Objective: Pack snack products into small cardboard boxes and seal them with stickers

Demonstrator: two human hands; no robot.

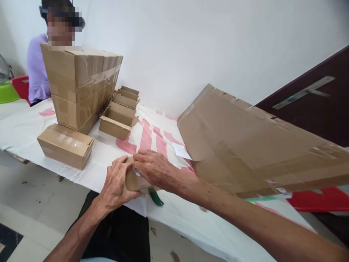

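Note:
A small cardboard box (pixel 132 181) is between my hands near the table's front edge. My left hand (pixel 116 181) wraps around its left end, thumb low and fingers over the far edge. From the right, my right hand (pixel 154 167) lies over the box top with its fingers bent and pressed together at the far edge. What is beneath those fingers is hidden. A small white and dark mark, perhaps a label, shows beside them. Just right of the box, a curved green handle (pixel 156 197) sticks out at the table edge; the rest of that tool is covered.
A taped carton (pixel 65 145) sits at left, before a tall stack of large cartons (pixel 89 76). Several open small boxes (pixel 116 125) line up behind. A big cardboard box (pixel 245 145) fills the right, near a white paper (pixel 180 150). Beyond the stack is another person (pixel 38 69).

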